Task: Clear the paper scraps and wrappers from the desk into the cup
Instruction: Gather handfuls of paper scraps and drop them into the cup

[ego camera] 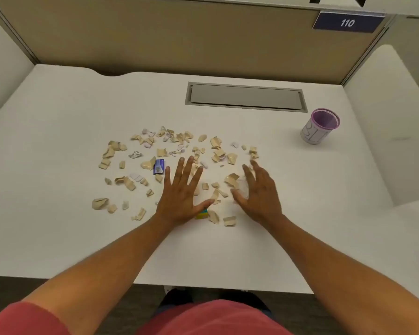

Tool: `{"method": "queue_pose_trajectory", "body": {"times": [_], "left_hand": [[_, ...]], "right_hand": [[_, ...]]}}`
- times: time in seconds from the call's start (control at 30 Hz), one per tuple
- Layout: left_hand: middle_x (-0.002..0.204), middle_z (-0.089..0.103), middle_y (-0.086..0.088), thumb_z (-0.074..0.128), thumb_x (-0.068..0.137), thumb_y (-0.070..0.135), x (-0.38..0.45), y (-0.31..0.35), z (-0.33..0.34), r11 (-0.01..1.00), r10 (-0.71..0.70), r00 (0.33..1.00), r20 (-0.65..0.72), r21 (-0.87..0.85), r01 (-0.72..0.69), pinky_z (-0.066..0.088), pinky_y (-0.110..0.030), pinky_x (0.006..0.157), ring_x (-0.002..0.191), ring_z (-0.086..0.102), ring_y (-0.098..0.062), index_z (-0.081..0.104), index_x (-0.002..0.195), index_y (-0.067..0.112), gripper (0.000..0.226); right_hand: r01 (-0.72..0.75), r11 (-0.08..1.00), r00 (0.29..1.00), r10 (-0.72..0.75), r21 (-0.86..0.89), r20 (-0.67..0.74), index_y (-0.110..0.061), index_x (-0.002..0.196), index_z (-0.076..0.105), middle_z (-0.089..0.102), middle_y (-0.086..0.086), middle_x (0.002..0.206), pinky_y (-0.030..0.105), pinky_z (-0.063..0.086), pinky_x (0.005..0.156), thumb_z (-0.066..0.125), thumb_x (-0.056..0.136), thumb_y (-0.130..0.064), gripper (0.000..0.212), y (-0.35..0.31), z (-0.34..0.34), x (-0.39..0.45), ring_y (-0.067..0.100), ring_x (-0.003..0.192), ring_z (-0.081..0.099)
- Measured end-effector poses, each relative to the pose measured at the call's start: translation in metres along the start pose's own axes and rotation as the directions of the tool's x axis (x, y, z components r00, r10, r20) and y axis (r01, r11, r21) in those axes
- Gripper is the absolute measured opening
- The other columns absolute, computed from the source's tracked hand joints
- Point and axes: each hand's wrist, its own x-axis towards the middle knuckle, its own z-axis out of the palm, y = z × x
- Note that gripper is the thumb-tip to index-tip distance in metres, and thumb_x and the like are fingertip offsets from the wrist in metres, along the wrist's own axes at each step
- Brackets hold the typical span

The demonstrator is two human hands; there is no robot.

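Observation:
Several tan and white paper scraps [166, 152] lie scattered over the middle of the white desk [58, 117]. Among them are a blue wrapper [158, 166], a crumpled silver wrapper [134, 154] and a yellow-and-teal piece [202, 214] partly hidden under my left thumb. My left hand [180, 192] rests flat on the scraps, fingers spread, holding nothing. To its right, my right hand [260, 192] hovers open over the pile, slightly blurred. A white cup with a purple rim [319, 126] stands upright at the far right, apart from both hands.
A grey cable hatch [246, 97] is set flush into the desk behind the scraps. Beige partition walls enclose the back and sides, with a "110" sign [347, 22] at the upper right. The desk's front edge runs just above my lap.

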Motion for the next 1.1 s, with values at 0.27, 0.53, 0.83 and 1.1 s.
{"method": "queue_pose_trajectory", "body": {"times": [0.27, 0.53, 0.83, 1.1], "left_hand": [[0.164, 0.03, -0.002, 0.076, 0.076, 0.073, 0.017, -0.016, -0.01, 0.893, -0.349, 0.908, 0.234, -0.212, 0.397, 0.056, -0.051, 0.096, 0.148, 0.035, -0.032, 0.045, 0.152, 0.03, 0.093], [0.162, 0.032, -0.002, 0.092, 0.07, 0.055, 0.039, -0.01, -0.007, 0.845, -0.308, 0.845, 0.437, -0.282, 0.454, 0.045, -0.04, 0.108, 0.147, 0.038, -0.029, 0.037, 0.159, 0.028, 0.108], [0.157, 0.04, -0.005, 0.092, 0.079, 0.028, 0.068, 0.017, -0.008, 0.804, -0.191, 0.856, 0.48, -0.424, 0.417, 0.047, -0.034, 0.108, 0.135, 0.052, -0.029, 0.052, 0.152, 0.016, 0.084], [0.164, 0.035, -0.004, 0.076, 0.081, 0.068, 0.077, -0.013, -0.019, 0.914, -0.297, 0.916, 0.269, -0.197, 0.355, 0.042, -0.053, 0.113, 0.148, 0.029, -0.037, 0.047, 0.154, 0.029, 0.087]], "right_hand": [[-0.506, 0.857, 0.797, 0.426, 0.09, 0.428, -0.028, 0.154, 0.032, 0.031, 0.009, 0.141, 0.04, 0.05, 0.097, 0.092, 0.052, -0.064, 0.124, 0.072, -0.032, -0.005, 0.033, 0.127, 0.053], [-0.514, 0.825, 0.818, 0.39, 0.235, 0.422, -0.024, 0.145, 0.044, 0.038, 0.005, 0.123, 0.028, 0.048, 0.077, 0.1, 0.053, -0.03, 0.107, 0.055, -0.01, -0.006, 0.018, 0.092, 0.056], [-0.394, 0.827, 0.89, 0.234, 0.402, 0.391, -0.022, 0.132, 0.064, 0.053, 0.006, 0.121, 0.018, 0.045, 0.079, 0.096, 0.063, -0.019, 0.076, 0.021, -0.003, 0.046, 0.015, 0.095, 0.058], [-0.281, 0.923, 0.954, 0.238, 0.262, 0.181, -0.022, 0.147, 0.049, 0.036, 0.009, 0.157, 0.043, 0.033, 0.117, 0.066, 0.093, -0.046, 0.061, 0.051, -0.007, 0.081, 0.034, 0.145, 0.033]]}}
